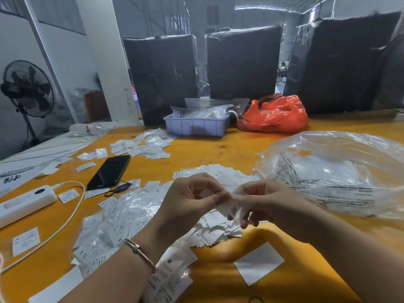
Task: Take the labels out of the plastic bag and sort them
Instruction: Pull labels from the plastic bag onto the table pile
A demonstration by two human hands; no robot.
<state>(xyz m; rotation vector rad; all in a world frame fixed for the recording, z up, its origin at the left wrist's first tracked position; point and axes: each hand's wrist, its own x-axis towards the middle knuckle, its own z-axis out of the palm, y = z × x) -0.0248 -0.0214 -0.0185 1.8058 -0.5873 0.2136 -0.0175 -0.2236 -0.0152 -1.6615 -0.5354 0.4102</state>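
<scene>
Both hands meet over the middle of the table, forearms coming in from the bottom edge. The left hand point(192, 200) has its fingers curled, and its thumb and forefinger pinch a small clear packet point(231, 206) that holds white labels. The right hand point(269, 206) grips the other end of the same packet with bent fingers; the lower fingers hang loosely under it. A thin bracelet point(140, 251) sits on the left wrist.

Under the hands lies a loose pile of labels point(122, 224), some marked S or M, many in small clear sleeves. A second heap point(148, 143) is farther back on the left. A large clear plastic bag point(341, 173) rests on the right side of the orange table point(240, 147).

A black phone point(110, 171) and a white power bank point(24, 204) with cable lie at the left. Behind are a lilac tray point(196, 126), a red bag point(275, 114), 3 dark wrapped bales point(242, 62) and a standing fan point(28, 88).
</scene>
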